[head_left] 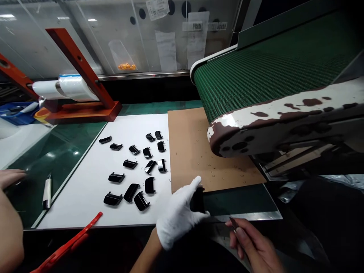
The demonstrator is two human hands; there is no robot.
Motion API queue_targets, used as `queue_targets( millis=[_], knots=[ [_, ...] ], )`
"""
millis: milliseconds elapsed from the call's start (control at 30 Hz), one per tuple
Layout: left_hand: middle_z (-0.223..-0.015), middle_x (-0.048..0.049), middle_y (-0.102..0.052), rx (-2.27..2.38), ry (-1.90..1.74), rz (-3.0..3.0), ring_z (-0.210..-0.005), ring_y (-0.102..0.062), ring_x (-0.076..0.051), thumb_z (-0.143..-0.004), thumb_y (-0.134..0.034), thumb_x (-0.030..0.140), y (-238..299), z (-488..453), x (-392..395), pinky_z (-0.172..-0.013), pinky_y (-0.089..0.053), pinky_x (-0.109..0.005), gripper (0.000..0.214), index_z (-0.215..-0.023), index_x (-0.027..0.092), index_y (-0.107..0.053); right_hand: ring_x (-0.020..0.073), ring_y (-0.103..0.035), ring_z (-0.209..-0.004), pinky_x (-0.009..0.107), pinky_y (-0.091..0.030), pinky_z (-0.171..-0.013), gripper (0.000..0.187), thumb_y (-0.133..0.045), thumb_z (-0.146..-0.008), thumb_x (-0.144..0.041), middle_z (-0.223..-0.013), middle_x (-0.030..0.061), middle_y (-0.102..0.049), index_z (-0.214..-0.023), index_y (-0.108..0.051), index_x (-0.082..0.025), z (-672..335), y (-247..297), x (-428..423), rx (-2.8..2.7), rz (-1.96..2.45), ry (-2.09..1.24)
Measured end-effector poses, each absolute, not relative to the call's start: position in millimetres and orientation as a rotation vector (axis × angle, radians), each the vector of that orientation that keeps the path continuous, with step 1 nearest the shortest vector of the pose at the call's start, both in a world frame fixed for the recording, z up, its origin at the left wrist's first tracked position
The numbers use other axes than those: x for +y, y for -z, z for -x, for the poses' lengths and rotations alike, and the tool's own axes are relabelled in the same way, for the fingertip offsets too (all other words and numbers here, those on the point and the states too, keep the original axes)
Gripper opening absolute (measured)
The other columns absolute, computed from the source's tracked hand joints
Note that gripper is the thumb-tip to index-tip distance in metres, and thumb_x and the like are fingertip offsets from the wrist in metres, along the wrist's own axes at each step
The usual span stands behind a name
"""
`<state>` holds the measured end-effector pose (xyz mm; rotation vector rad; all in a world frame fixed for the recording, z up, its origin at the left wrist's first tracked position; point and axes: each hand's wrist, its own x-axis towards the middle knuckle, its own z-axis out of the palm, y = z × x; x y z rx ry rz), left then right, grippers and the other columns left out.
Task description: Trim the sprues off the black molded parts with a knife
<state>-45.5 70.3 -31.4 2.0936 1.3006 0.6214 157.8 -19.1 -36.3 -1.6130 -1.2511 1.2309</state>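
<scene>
My left hand (178, 217), in a white glove, is closed around a glossy black plastic part (198, 200) at the near edge of the table. My right hand (253, 246) is bare and sits just to the right of it, its fingers pinched on a thin dark tool (233, 223) whose tip points toward the part. Several more black plastic parts (131, 178) lie spread over a white sheet (85, 189) to the left of my gloved hand.
A brown cardboard sheet (190, 148) lies under the end of a green conveyor belt (256, 76) at right. A red stand with a film roll (72, 87) is at back left. A red tool (68, 242) and a white pen-like item (47, 193) lie near another person's hand (11, 177) at far left.
</scene>
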Motion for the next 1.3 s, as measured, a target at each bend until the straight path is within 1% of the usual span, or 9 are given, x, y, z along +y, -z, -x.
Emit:
queue_targets(
  millis=[67, 133, 200, 267, 400, 500, 667, 1033, 1300],
  knots=[
    [-0.124, -0.0067, -0.066, 1.180, -0.750, -1.942, -0.111, -0.065, -0.023, -0.068, -0.085, 0.022, 20.7, 44.9, 56.0, -0.097, -0.054, -0.032, 0.094, -0.146, 0.026, -0.032, 0.0155, -0.061, -0.059, 0.024, -0.049, -0.056, 0.037, -0.040, -0.095, -0.051, -0.070, 0.0002, -0.065, -0.098, -0.067, -0.026, -160.9, 18.9, -10.4, -1.487, 1.548, -1.129],
    [-0.123, -0.0049, -0.066, 1.070, -0.899, -1.759, -0.110, -0.065, -0.023, -0.068, -0.086, 0.027, 10.6, 41.9, 44.7, -0.098, -0.053, -0.031, 0.090, -0.144, 0.028, -0.038, 0.0150, -0.061, -0.056, 0.024, -0.047, -0.051, 0.042, -0.034, -0.096, -0.055, -0.068, -0.0007, -0.064, -0.093, -0.064, -0.025, -159.1, -1.6, -2.1, -1.681, 1.537, -0.973],
    [-0.121, -0.0037, -0.067, 1.017, -0.988, -1.632, -0.109, -0.066, -0.023, -0.067, -0.088, 0.031, 3.1, 37.4, 36.8, -0.097, -0.053, -0.031, 0.088, -0.142, 0.029, -0.042, 0.0149, -0.057, -0.047, 0.025, -0.042, -0.042, 0.056, -0.033, -0.088, -0.072, -0.060, -0.0018, -0.059, -0.084, -0.060, -0.023, -154.2, -20.2, 4.9, -1.914, 1.480, -0.743],
    [-0.121, -0.0038, -0.066, 0.990, -1.023, -1.552, -0.106, -0.067, -0.023, -0.066, -0.088, 0.034, -0.4, 32.7, 31.4, -0.096, -0.055, -0.032, 0.086, -0.141, 0.029, -0.044, 0.0150, -0.056, -0.042, 0.025, -0.040, -0.038, 0.063, -0.037, -0.079, -0.082, -0.054, -0.0024, -0.057, -0.077, -0.054, -0.021, -149.5, -33.2, 10.1, -2.086, 1.423, -0.483],
    [-0.124, -0.0042, -0.065, 0.968, -1.095, -1.460, -0.108, -0.067, -0.024, -0.065, -0.088, 0.031, 1.4, 25.4, 24.0, -0.096, -0.056, -0.033, 0.086, -0.140, 0.029, -0.045, 0.0153, -0.056, -0.037, 0.026, -0.038, -0.037, 0.062, -0.038, -0.078, -0.082, -0.050, -0.0022, -0.055, -0.072, -0.048, -0.021, -147.6, -42.3, 16.0, -2.244, 1.442, -0.184],
    [-0.124, -0.0045, -0.066, 0.967, -1.127, -1.393, -0.110, -0.066, -0.026, -0.063, -0.090, 0.031, 3.0, 22.1, 20.2, -0.096, -0.056, -0.032, 0.087, -0.139, 0.027, -0.047, 0.0157, -0.055, -0.035, 0.028, -0.035, -0.036, 0.064, -0.032, -0.079, -0.083, -0.049, -0.0020, -0.054, -0.071, -0.048, -0.022, -149.4, -43.8, 17.9, -2.296, 1.461, -0.101],
    [-0.123, -0.0011, -0.067, 0.897, -1.164, -1.333, -0.109, -0.067, -0.023, -0.064, -0.089, 0.033, 2.3, 18.9, 16.9, -0.096, -0.056, -0.029, 0.085, -0.138, 0.032, -0.048, 0.0180, -0.057, -0.036, 0.029, -0.035, -0.037, 0.069, -0.024, -0.080, -0.083, -0.050, -0.0004, -0.054, -0.072, -0.050, -0.021, -148.4, -45.8, 17.9, -2.344, 1.470, -0.072],
    [-0.120, -0.0050, -0.070, 0.948, -1.128, -1.306, -0.107, -0.068, -0.026, -0.063, -0.089, 0.035, 1.8, 18.9, 14.4, -0.095, -0.057, -0.029, 0.081, -0.135, 0.024, -0.054, 0.0179, -0.058, -0.038, 0.030, -0.037, -0.040, 0.082, -0.012, -0.084, -0.080, -0.049, 0.0012, -0.055, -0.072, -0.060, -0.014, -143.6, -37.4, 15.8, -2.301, 1.450, 0.083],
    [-0.119, -0.0068, -0.070, 1.028, -1.114, -1.300, -0.106, -0.069, -0.028, -0.060, -0.091, 0.033, 5.5, 20.0, 13.5, -0.095, -0.057, -0.031, 0.079, -0.132, 0.021, -0.058, 0.0184, -0.057, -0.036, 0.032, -0.033, -0.039, 0.087, -0.009, -0.086, -0.077, -0.048, 0.0026, -0.056, -0.069, -0.064, -0.013, -146.3, -29.0, 18.2, -2.358, 1.403, 0.177]
  ],
)
